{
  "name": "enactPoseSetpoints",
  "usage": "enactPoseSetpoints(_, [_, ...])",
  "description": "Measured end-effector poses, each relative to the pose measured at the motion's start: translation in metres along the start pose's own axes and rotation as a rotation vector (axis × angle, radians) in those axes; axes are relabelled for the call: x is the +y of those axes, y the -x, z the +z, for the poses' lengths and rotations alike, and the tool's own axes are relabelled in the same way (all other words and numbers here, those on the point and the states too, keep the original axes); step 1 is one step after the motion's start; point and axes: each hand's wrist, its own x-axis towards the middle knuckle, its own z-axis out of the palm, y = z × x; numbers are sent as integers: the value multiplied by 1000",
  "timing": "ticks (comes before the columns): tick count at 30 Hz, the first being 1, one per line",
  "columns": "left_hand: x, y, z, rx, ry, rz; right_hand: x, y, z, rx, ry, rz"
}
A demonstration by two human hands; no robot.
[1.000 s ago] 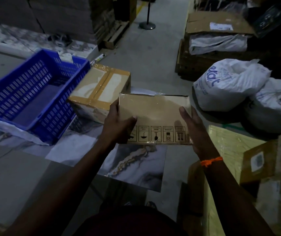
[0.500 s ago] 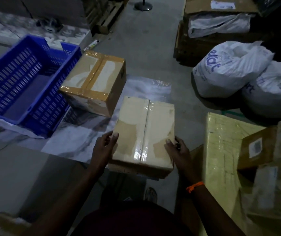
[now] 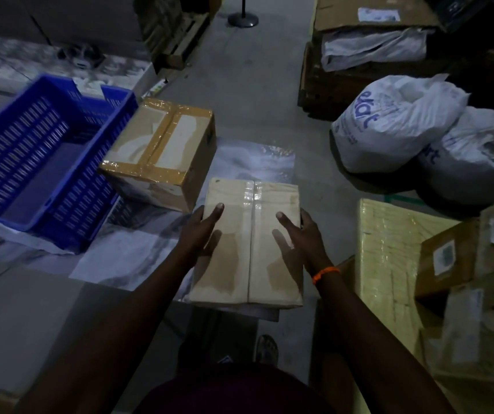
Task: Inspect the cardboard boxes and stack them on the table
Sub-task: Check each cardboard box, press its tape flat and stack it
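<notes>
A pale cardboard box point(image 3: 250, 240) with a clear tape seam down its top lies flat on the marble-patterned table point(image 3: 114, 258), at its near right edge. My left hand point(image 3: 202, 228) grips its left side, thumb on top. My right hand point(image 3: 298, 234), with an orange band at the wrist, grips its right side. A second box point(image 3: 159, 150), sealed with brown tape, stands on the table behind and to the left, apart from the first.
A blue plastic crate point(image 3: 33, 162) sits on the table's left. To the right stand a yellow wrapped block point(image 3: 389, 252) and labelled cartons point(image 3: 449, 255). White sacks point(image 3: 395, 124) lie on the concrete floor beyond, with stacked cartons point(image 3: 368, 40) behind.
The box was held upright with its symbol side facing me; it has been tipped flat, taped top up, and lowered onto the table. Both hands slid further along its sides.
</notes>
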Motion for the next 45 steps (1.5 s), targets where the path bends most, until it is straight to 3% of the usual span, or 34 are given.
enactPoseSetpoints(4, [13,15,-1,107,128,143,-27,13,-10,141,-83,-143])
enactPoseSetpoints(10, [20,27,-16,151,275,256,-41,33,-15,246,-219,-164])
enactPoseSetpoints(14, [-8,43,-24,208,172,330,-16,56,-6,226,-158,-156])
enactPoseSetpoints(19, [-32,51,-38,194,266,279,-12,80,1,209,-47,-237])
enactPoseSetpoints(21, [-22,55,-45,223,224,338,-20,81,-2,235,23,-290])
enactPoseSetpoints(23, [1,60,-51,279,49,495,-34,78,-6,277,196,-441])
enactPoseSetpoints(25, [31,65,-51,293,-318,738,-51,70,-5,240,468,-615])
enactPoseSetpoints(27, [55,62,-39,207,-701,877,-72,60,3,137,708,-693])
enactPoseSetpoints(29, [66,52,-26,92,-1029,833,-87,49,13,29,891,-642])
enactPoseSetpoints(31, [63,40,-19,49,-1213,756,-94,42,19,-18,1023,-583])
enactPoseSetpoints(40, [45,31,-16,108,-1300,806,-90,39,17,-121,1051,-502])
enactPoseSetpoints(45, [47,47,-22,90,-1268,807,-89,52,13,-73,986,-588])
